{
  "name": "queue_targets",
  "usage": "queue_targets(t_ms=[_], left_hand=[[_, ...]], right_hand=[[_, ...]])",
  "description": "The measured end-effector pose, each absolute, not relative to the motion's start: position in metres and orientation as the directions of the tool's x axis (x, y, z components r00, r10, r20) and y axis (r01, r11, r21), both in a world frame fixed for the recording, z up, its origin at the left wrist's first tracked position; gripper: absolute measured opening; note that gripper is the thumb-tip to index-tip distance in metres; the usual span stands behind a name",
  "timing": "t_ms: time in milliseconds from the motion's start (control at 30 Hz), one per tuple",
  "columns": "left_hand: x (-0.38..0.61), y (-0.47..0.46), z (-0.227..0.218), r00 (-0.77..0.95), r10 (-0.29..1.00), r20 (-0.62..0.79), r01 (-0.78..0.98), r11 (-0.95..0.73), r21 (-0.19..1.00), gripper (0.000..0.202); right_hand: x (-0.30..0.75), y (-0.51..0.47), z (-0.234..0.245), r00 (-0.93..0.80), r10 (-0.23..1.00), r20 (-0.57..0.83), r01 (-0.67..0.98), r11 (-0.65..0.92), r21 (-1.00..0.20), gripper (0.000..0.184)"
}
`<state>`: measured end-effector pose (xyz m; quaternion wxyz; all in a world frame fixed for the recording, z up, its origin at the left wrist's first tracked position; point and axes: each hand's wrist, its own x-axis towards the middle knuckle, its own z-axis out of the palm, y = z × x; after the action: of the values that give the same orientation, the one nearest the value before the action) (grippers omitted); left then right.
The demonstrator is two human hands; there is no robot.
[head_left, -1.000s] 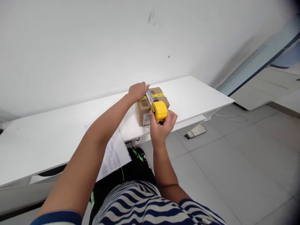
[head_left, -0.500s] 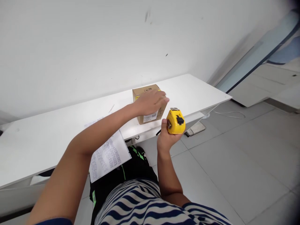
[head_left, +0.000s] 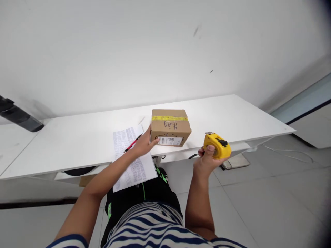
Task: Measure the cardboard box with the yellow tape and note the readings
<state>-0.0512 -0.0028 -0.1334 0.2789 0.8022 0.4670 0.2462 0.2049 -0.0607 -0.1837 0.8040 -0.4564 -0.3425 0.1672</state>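
A brown cardboard box (head_left: 169,128) with yellow tape across its top, handwritten marks and a white label sits near the table's front edge. My left hand (head_left: 143,144) grips its left side, the thumb on the front face near the label. Off to the right, in front of the table edge, my right hand (head_left: 205,162) is closed around a yellow tape measure (head_left: 222,150) with a black button. Only a short metal tip of its blade sticks out. Under my left wrist lies a written sheet of paper (head_left: 138,169), with a red and black pen (head_left: 131,144) on it.
The long white table (head_left: 219,115) runs along a white wall. A dark bottle (head_left: 20,115) stands at the far left. Below the table on the right, a flat pale device (head_left: 236,162) and a white cable (head_left: 289,151) lie on the tiled floor.
My left hand has gone from above the box to its left side. The box now shows its top and front squarely. The tape measure remains in my right hand; the view has shifted.
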Motion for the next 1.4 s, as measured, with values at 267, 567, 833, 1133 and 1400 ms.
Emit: queue_targets(t_ms=[267,567,833,1133,1400], left_hand=[[-0.024,-0.043,-0.096,0.172,0.814,0.555,0.616,-0.528,0.584,0.073],[0.004,-0.046,-0.009,0.653,0.757,0.037,0.237,-0.251,0.939,0.049],[-0.006,-0.02,-0.002,0.721,0.685,-0.101,0.303,-0.18,0.936,0.045],[-0.055,0.094,-0.025,0.185,0.975,-0.119,0.41,0.033,0.911,0.027],[-0.035,0.081,-0.053,0.44,0.848,-0.295,0.53,0.02,0.848,0.045]], right_hand=[[0.193,-0.066,-0.159,0.73,0.483,0.484,0.145,0.582,-0.8,0.07],[0.184,-0.098,-0.106,0.336,0.444,0.831,0.375,0.746,-0.55,0.062],[0.216,-0.091,-0.115,0.304,0.604,0.737,0.285,0.681,-0.675,0.066],[0.315,-0.03,-0.126,0.583,0.624,0.52,0.205,0.506,-0.838,0.072],[0.274,-0.021,-0.114,0.414,0.783,0.465,0.393,0.306,-0.867,0.07]])
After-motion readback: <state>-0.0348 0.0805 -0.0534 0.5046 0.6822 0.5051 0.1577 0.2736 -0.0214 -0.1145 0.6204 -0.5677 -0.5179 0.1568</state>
